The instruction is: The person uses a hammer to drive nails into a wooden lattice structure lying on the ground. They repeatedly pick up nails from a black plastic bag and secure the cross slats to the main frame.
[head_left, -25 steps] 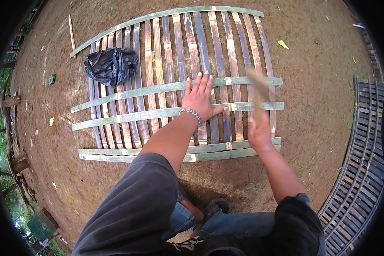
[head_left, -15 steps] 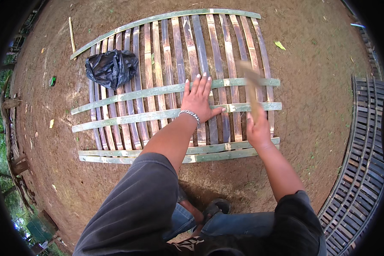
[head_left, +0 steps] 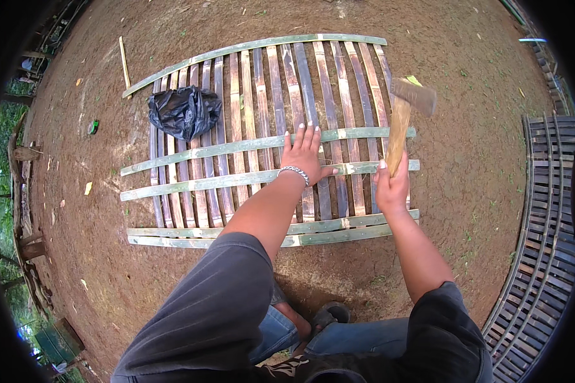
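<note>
On the ground lies a bamboo panel [head_left: 249,174], its dark upright slats crossed by several long green strips. My left hand [head_left: 302,155] rests flat on the two middle cross strips, fingers spread and holding nothing; a chain bracelet [head_left: 294,172] circles that wrist. In my right hand [head_left: 393,185] is a hatchet [head_left: 400,131], gripped low on its pale wooden handle. Its metal head is raised near the panel's right edge, with the broad side pointing right. A black plastic bag [head_left: 185,113] sits crumpled on the slats at the upper left.
Another slatted bamboo panel [head_left: 543,236] stretches along the right side. Brown bare soil [head_left: 83,236] surrounds the work. A thin bamboo stick [head_left: 124,67] and a small green object [head_left: 94,127] lie at the left. My sandalled foot [head_left: 332,313] is just below the panel.
The hatchet, blurred before, now shows sharply, tipped further right with its handle more upright. My left hand stays pressed on the strips. The whole view has shifted slightly.
</note>
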`<state>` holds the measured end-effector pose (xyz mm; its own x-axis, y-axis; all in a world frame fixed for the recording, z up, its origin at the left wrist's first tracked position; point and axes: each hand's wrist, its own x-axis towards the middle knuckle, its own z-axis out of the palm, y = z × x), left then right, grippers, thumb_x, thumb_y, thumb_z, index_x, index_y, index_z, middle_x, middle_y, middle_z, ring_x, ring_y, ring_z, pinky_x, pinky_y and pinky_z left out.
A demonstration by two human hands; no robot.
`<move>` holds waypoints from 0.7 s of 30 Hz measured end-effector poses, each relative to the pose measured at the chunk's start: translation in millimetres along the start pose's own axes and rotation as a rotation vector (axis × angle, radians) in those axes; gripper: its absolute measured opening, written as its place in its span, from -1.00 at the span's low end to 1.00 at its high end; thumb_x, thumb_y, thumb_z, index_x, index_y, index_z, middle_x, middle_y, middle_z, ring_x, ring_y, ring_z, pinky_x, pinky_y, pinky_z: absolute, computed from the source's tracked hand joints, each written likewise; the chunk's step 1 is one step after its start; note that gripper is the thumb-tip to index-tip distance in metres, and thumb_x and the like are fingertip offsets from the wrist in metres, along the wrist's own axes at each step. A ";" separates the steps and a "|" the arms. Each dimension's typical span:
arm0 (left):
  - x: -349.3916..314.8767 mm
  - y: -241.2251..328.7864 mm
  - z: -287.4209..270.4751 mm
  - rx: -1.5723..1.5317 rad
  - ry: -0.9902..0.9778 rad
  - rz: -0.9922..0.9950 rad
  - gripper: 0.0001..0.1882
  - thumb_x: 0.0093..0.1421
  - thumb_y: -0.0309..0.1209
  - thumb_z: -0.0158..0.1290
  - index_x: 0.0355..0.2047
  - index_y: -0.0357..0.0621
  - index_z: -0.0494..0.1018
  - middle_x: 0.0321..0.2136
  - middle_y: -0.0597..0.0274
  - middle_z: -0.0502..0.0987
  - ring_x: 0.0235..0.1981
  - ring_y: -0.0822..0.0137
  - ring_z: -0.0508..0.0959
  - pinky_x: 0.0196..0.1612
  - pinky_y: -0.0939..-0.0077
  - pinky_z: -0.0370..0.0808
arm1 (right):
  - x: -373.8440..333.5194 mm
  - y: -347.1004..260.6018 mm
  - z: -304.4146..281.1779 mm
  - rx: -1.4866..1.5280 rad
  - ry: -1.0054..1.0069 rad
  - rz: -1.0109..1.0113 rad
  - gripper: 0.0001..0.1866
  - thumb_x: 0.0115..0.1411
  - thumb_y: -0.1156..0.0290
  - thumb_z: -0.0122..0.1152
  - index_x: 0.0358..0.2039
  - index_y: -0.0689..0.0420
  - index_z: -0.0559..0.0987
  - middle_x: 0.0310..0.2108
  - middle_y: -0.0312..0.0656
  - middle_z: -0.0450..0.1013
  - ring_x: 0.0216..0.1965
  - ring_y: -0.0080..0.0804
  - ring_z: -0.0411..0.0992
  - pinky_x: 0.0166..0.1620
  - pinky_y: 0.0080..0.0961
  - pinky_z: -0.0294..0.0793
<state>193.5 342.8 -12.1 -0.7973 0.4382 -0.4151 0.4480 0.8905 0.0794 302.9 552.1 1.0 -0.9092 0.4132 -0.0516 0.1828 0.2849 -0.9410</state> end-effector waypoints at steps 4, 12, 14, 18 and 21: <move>-0.4 -4.1 6.2 -0.007 0.014 -0.021 0.25 0.14 0.50 -0.06 0.53 -0.10 -0.21 0.54 0.11 -0.16 0.56 0.12 -0.22 0.54 -0.03 -0.22 | -3.5 -7.6 -2.0 -0.766 -0.412 0.140 -0.39 0.34 0.41 0.06 0.39 0.03 0.19 -0.19 0.24 0.56 -0.14 0.30 0.52 -0.10 0.15 0.52; -2.2 -1.5 -3.0 -0.010 0.005 -0.022 0.24 0.15 0.50 -0.06 0.53 -0.10 -0.22 0.55 0.13 -0.18 0.56 0.13 -0.21 0.54 0.00 -0.21 | -8.7 -23.6 -6.6 -0.462 -0.116 -0.335 -0.45 0.35 0.39 0.06 0.34 0.02 0.24 -0.20 0.26 0.56 -0.12 0.30 0.52 -0.05 0.14 0.51; -1.2 2.9 -0.8 -0.024 0.014 -0.008 0.24 0.15 0.50 -0.07 0.53 -0.10 -0.22 0.55 0.13 -0.18 0.56 0.14 -0.21 0.54 0.00 -0.21 | -11.3 -6.3 -6.4 -0.393 0.022 -0.495 -0.47 0.35 0.40 0.05 0.32 0.03 0.25 -0.19 0.26 0.56 -0.12 0.30 0.52 -0.06 0.14 0.50; -4.5 1.5 1.3 -0.020 -0.002 -0.005 0.23 0.16 0.49 -0.07 0.53 -0.11 -0.22 0.55 0.13 -0.18 0.56 0.14 -0.21 0.54 0.00 -0.22 | 2.3 -13.7 -16.6 -0.882 -0.522 0.054 -0.43 0.32 0.41 0.10 0.32 0.04 0.24 -0.18 0.30 0.54 -0.10 0.29 0.52 -0.04 0.13 0.49; -5.0 -0.3 1.4 -0.025 -0.011 -0.013 0.23 0.18 0.47 -0.07 0.53 -0.12 -0.24 0.55 0.13 -0.19 0.56 0.14 -0.22 0.54 -0.01 -0.23 | 2.1 -20.5 -21.5 -0.804 -0.421 -0.067 -0.50 0.36 0.37 0.05 0.29 0.04 0.29 -0.22 0.26 0.56 -0.17 0.33 0.52 -0.09 0.12 0.50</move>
<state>197.9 340.2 -11.3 -0.7984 0.4255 -0.4259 0.4273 0.8989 0.0970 305.3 565.7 27.4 -0.9600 0.0686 -0.2715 0.1866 0.8797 -0.4375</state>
